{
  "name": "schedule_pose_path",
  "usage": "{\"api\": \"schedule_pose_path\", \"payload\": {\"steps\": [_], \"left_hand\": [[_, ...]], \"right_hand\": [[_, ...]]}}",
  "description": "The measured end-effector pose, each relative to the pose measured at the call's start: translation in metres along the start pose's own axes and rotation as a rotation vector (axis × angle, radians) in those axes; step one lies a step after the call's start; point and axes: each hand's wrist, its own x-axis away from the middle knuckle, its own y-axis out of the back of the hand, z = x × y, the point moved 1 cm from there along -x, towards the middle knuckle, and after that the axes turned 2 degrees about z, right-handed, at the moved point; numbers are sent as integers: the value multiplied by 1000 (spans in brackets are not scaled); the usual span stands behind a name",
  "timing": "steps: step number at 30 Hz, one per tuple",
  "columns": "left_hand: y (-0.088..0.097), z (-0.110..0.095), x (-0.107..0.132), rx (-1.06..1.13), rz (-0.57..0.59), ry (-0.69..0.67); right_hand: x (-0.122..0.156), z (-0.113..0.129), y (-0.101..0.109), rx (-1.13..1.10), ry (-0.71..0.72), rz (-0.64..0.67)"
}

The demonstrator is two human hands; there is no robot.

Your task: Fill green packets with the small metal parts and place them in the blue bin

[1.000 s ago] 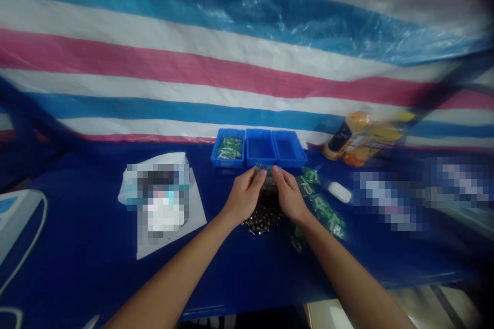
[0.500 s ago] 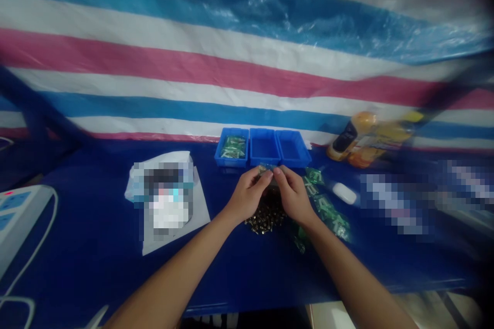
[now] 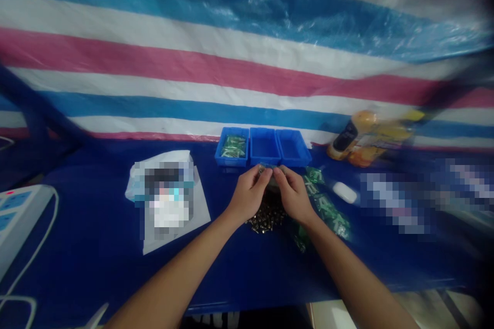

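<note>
My left hand [image 3: 250, 190] and my right hand [image 3: 292, 191] meet in front of the blue bins, thumbs almost touching. Between them they pinch a small clear plastic bag [image 3: 267, 166]; its contents are mostly hidden by my fingers. Below my hands lies a heap of small brass-coloured metal pieces [image 3: 266, 218], too small to name exactly. To the right of my right hand, several green-tinted small plastic bags [image 3: 327, 207] are spread in a row on the table. More such bags fill the left blue bin [image 3: 233, 163].
Two further blue bins [image 3: 265, 160] stand beside the filled one. A white sheet [image 3: 200, 205] with a blurred-out item is on the left, near a white power strip [image 3: 23, 216]. A white oval object [image 3: 345, 192] and yellow-orange bottles [image 3: 360, 136] are at the right. A striped sheet [image 3: 231, 69] hangs behind.
Hardly anything differs. Both hands stay on the small plastic bag, with only a slight shift of the fingers. The bins, the heap and the other bags look the same.
</note>
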Motion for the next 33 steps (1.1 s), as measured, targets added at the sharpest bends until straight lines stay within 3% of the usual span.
{"api": "schedule_pose_path", "payload": {"steps": [5,15,33], "left_hand": [[-1,0,2,-94,-39,-30],[-4,-3,5,-68,-47,-48],[-4,-3,12,-41,21,-62]], "right_hand": [[1,1,-2,-28,-6,14],[3,4,-2,-47,-7,19],[7,2,-2,-5,40,43]]}}
